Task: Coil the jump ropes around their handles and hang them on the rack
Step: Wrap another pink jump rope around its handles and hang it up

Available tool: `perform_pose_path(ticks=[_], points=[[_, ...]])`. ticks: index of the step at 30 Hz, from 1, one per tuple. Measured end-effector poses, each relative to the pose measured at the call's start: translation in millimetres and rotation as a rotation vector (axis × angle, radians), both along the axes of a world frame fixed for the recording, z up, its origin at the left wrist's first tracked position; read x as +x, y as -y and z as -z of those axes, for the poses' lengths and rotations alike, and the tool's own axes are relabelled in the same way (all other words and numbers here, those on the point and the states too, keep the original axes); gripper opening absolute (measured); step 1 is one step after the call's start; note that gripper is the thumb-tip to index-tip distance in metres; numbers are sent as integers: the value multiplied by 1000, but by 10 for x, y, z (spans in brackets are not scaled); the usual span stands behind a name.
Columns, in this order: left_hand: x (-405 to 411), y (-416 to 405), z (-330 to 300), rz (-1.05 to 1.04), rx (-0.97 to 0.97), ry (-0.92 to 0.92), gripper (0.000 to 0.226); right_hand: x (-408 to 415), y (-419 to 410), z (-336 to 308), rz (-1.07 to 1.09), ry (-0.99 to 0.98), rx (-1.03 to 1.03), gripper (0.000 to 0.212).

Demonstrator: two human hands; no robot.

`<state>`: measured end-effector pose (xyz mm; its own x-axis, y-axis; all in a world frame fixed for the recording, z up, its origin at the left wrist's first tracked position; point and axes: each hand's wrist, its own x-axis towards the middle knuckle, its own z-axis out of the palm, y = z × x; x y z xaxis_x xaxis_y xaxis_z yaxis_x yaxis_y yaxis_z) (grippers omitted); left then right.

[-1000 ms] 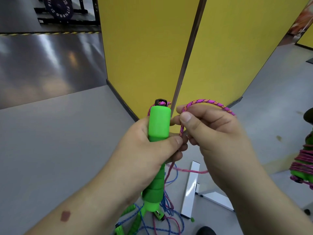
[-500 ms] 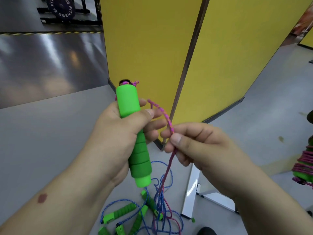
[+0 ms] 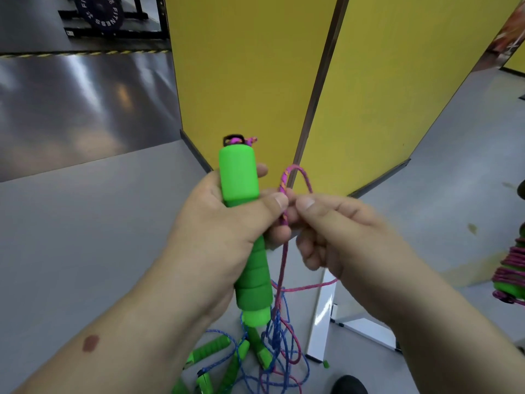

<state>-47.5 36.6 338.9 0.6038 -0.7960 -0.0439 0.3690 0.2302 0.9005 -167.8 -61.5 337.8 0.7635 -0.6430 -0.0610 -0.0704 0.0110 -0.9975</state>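
My left hand [image 3: 224, 223] grips a bright green foam handle [image 3: 241, 177] held upright, a black loop and pink knot at its top. Its pink braided rope [image 3: 284, 251] rises in a small loop beside the handle and hangs down to the floor. My right hand [image 3: 335, 231] pinches that rope right next to my left thumb. At the right edge a coiled pink rope on green handles [image 3: 511, 277] hangs, its support out of view. Below my hands lies a tangle of blue and pink ropes with green handles [image 3: 244, 356].
Yellow partition panels [image 3: 250, 66] stand straight ahead on white feet [image 3: 321, 322]. A weight plate on a black frame [image 3: 99, 12] sits far back left. Grey floor spreads left and right; a dark shoe tip [image 3: 349, 385] shows at the bottom.
My hands have come together: the left moved the handle right and more upright, the right rose to meet it, forming a small pink loop beside the handle.
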Motion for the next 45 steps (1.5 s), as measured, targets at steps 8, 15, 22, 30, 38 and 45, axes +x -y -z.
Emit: perform_pose_path(ticks=[8,15,22,30,38,45], points=[[192,-28,-72,-101,-19,-38,27,-51,30,18,-141,-69,-113,14],[-38,-33,93,182,104,234,35,-7,15,-144,93,268,-90,22],[14,-6,9,31,-17,88,33,-8,34,-22,48,100,-69,20],[187,-6,-37,-82,-45,26,31,-44,17,26,-115,-80,-138,15],[11,-31,83,232,108,212,33,20,-29,-115,101,277,-44,16],[40,-6,48,70,15,99,33,9,39,10,84,82,-74,16]])
